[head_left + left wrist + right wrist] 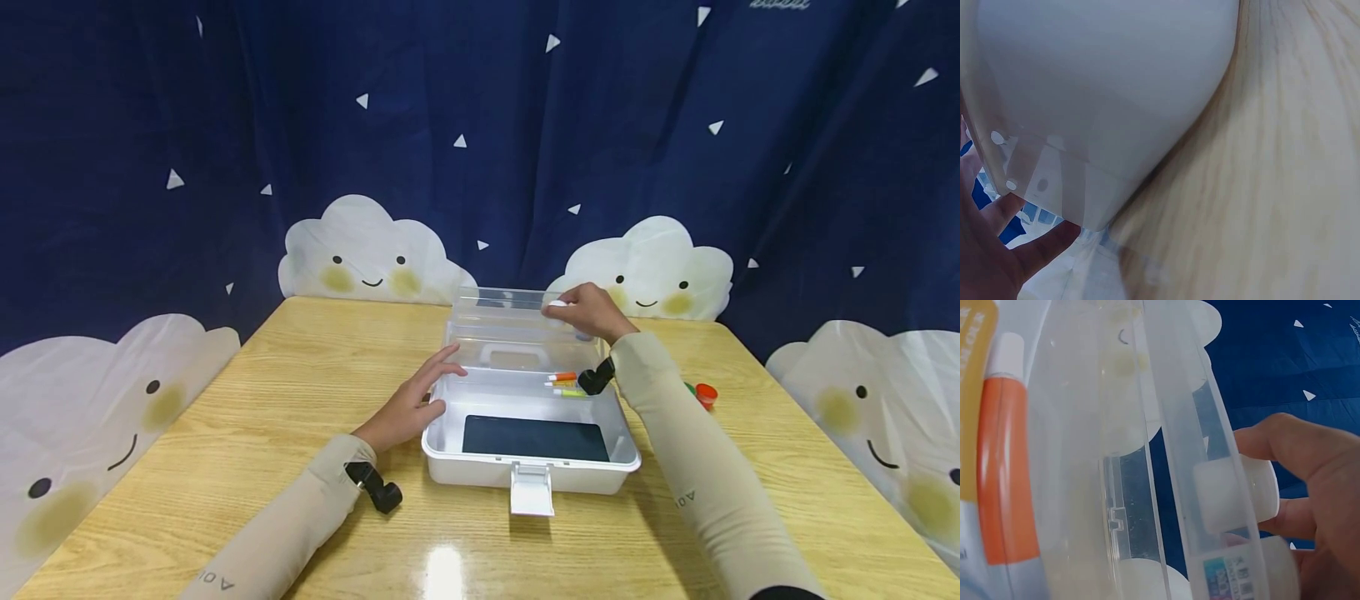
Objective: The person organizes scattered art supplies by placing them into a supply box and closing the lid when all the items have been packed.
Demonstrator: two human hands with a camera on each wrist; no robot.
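Observation:
A white plastic case [465, 473] stands open on the table, its clear tray and lid section [487, 321] raised at the back. My right hand [592, 310] pinches a small white round container [1261, 487] at the clear tray, partly seen through its wall. Below it in the right wrist view is another white container [1282, 569], near a printed label. My left hand [408, 406] is at the case's left side, fingers spread and relaxed, with fingertips touching the rim. Inside lie a dark flat slab [534, 438] and several paint tubes, including an orange tube [1004, 469].
A small red pot [706, 393] stands on the table right of the case, with a green one [689, 387] partly hidden behind my right sleeve. The case's front latch [532, 492] hangs down. A dark blue curtain [420, 75] closes off the back.

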